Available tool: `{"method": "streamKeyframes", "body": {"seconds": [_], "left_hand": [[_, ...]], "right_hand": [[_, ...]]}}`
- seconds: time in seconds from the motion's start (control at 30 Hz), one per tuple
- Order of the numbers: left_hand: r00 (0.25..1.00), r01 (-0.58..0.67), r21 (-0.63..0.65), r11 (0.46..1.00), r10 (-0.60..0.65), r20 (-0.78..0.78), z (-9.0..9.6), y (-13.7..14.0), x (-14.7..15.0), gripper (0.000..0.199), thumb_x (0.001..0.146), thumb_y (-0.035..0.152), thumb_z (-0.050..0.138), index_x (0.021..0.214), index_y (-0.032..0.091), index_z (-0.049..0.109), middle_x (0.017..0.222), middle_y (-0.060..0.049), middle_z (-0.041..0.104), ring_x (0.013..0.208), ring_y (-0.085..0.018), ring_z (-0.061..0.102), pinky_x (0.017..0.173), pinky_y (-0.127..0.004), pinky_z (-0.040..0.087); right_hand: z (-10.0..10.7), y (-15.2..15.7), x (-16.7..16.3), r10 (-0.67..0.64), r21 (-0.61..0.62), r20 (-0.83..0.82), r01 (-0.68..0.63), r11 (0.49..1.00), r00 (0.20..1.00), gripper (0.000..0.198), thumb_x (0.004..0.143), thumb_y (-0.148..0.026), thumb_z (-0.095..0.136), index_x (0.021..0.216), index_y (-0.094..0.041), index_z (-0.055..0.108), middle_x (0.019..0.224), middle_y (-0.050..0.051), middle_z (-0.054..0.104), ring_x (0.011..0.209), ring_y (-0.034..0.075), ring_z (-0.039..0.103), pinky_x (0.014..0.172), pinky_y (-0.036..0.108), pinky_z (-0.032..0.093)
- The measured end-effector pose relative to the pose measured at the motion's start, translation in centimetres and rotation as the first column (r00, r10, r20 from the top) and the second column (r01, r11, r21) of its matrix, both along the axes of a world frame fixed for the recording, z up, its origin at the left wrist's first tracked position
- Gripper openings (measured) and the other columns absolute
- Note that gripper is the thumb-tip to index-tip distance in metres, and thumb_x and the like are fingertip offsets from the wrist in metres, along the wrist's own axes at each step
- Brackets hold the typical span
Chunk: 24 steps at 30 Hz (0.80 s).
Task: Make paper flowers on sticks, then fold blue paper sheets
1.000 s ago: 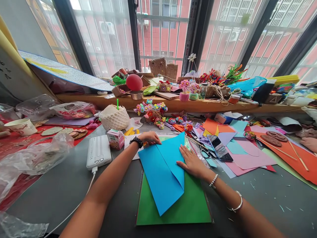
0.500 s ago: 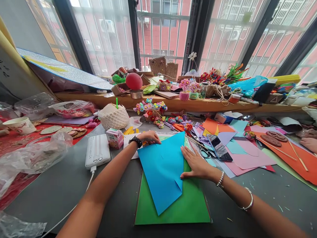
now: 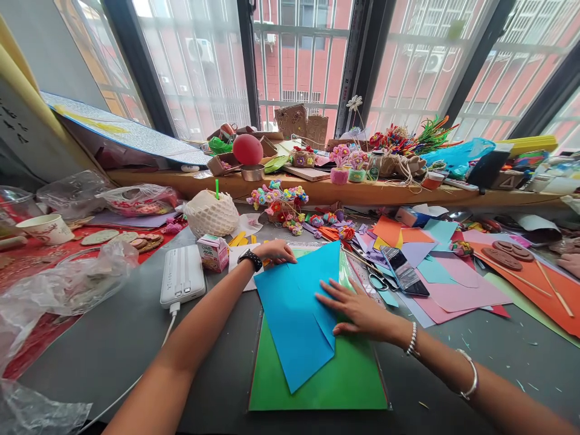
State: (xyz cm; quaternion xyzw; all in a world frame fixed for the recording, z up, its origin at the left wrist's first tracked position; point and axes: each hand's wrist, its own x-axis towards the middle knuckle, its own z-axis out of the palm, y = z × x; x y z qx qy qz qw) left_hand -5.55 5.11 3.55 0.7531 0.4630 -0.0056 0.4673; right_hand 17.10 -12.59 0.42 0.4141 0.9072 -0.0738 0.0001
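A sheet of blue paper (image 3: 290, 320), folded over along its right side, lies on a larger green sheet (image 3: 317, 386) that appears to be in a clear sleeve. My left hand (image 3: 277, 250), wearing a dark wristband, is at the blue paper's upper left edge with its fingers bent around that edge. Across the paper's right edge my right hand (image 3: 357, 308) lies with fingers spread, fingertips pressing on the blue surface. A small folded flap shows just below those fingers. The right fingers partly cover the fold.
Scissors (image 3: 378, 279) and a phone (image 3: 403, 272) lie to the right, beside coloured paper pieces (image 3: 462, 281). Left are a white power bank (image 3: 182, 275) with a cable, a drink carton (image 3: 212, 252) and a coconut (image 3: 212, 213). Another person's hand (image 3: 570, 263) is at the far right.
My right hand has slid leftward from the paper's right edge onto its surface. The fold on the right side has grown longer. My left hand stays at the upper left edge.
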Motion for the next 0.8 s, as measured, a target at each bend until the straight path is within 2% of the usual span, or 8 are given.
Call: {"method": "streamKeyframes", "body": {"seconds": [0.07, 0.13, 0.23, 0.4, 0.6, 0.7, 0.8], "left_hand": [[1.000, -0.005, 0.010, 1.000, 0.005, 0.003, 0.0, 0.0, 0.0, 0.051, 0.038, 0.054, 0.071, 0.070, 0.015, 0.065, 0.058, 0.003, 0.050, 0.055, -0.010, 0.042, 0.050, -0.020, 0.033], [1.000, -0.012, 0.016, 1.000, 0.012, 0.000, 0.1, -0.2, 0.1, 0.050, 0.038, 0.054, 0.071, 0.069, 0.015, 0.065, 0.057, 0.003, 0.050, 0.054, -0.010, 0.042, 0.049, -0.020, 0.033], [1.000, -0.019, 0.014, 1.000, 0.019, -0.006, 0.3, -0.4, 0.1, 0.050, 0.037, 0.054, 0.072, 0.067, 0.015, 0.065, 0.056, 0.003, 0.050, 0.053, -0.009, 0.041, 0.049, -0.020, 0.032], [1.000, -0.010, 0.006, 1.000, 0.010, -0.006, -0.1, 0.0, 0.1, 0.050, 0.038, 0.054, 0.071, 0.069, 0.015, 0.065, 0.057, 0.003, 0.049, 0.053, -0.009, 0.041, 0.047, -0.020, 0.031], [1.000, 0.004, 0.018, 1.000, -0.004, -0.001, 0.0, -0.2, 0.1, 0.050, 0.039, 0.055, 0.070, 0.067, 0.014, 0.064, 0.056, 0.003, 0.049, 0.053, -0.009, 0.041, 0.050, -0.020, 0.033], [0.998, 0.061, 0.022, 0.998, -0.061, 0.004, 0.5, -0.4, 0.0, 0.049, 0.042, 0.057, 0.068, 0.066, 0.014, 0.063, 0.053, 0.003, 0.047, 0.051, -0.008, 0.040, 0.049, -0.020, 0.032], [0.993, 0.122, 0.026, 0.992, -0.122, 0.003, 1.5, -0.2, -0.1, 0.048, 0.044, 0.057, 0.068, 0.066, 0.014, 0.064, 0.054, 0.002, 0.050, 0.053, -0.009, 0.041, 0.051, -0.020, 0.034]], "right_hand": [[-0.6, -0.6, 0.0, 0.069, 0.055, 0.000, -0.069, 0.996, 0.998, 0.047, 0.088, -0.041, 0.031, 0.132, -0.037, 0.015, 0.140, 0.001, 0.016, 0.127, 0.025, 0.015, 0.097, 0.059, 0.012], [-1.4, -1.3, 0.3, 0.106, 0.101, -0.012, -0.105, 0.989, 0.994, 0.043, 0.090, -0.035, 0.025, 0.132, -0.037, 0.013, 0.140, 0.000, 0.018, 0.127, 0.023, 0.016, 0.097, 0.059, 0.010], [-2.3, -2.4, 1.1, 0.175, 0.156, -0.017, -0.170, 0.973, 0.984, 0.048, 0.088, -0.043, 0.027, 0.133, -0.034, 0.012, 0.139, 0.003, 0.018, 0.127, 0.024, 0.014, 0.098, 0.058, 0.006], [-2.5, -4.0, 2.0, 0.243, 0.201, 0.016, -0.242, 0.949, 0.970, 0.060, 0.082, -0.054, 0.032, 0.133, -0.031, 0.014, 0.140, 0.009, 0.015, 0.127, 0.028, 0.013, 0.096, 0.059, 0.002], [-2.9, -4.4, 2.5, 0.249, 0.235, -0.003, -0.241, 0.942, 0.969, 0.052, 0.084, -0.048, 0.034, 0.132, -0.033, 0.020, 0.139, 0.008, 0.022, 0.127, 0.025, 0.016, 0.098, 0.057, 0.002], [-2.3, -4.1, 2.4, 0.239, 0.204, -0.028, -0.228, 0.952, 0.971, 0.047, 0.084, -0.046, 0.036, 0.129, -0.037, 0.026, 0.138, 0.005, 0.027, 0.127, 0.025, 0.017, 0.098, 0.057, 0.002], [-0.9, -3.9, 1.7, 0.240, 0.134, -0.064, -0.230, 0.964, 0.969, 0.043, 0.083, -0.048, 0.037, 0.125, -0.039, 0.034, 0.135, 0.002, 0.032, 0.127, 0.025, 0.018, 0.099, 0.056, 0.003]]}}
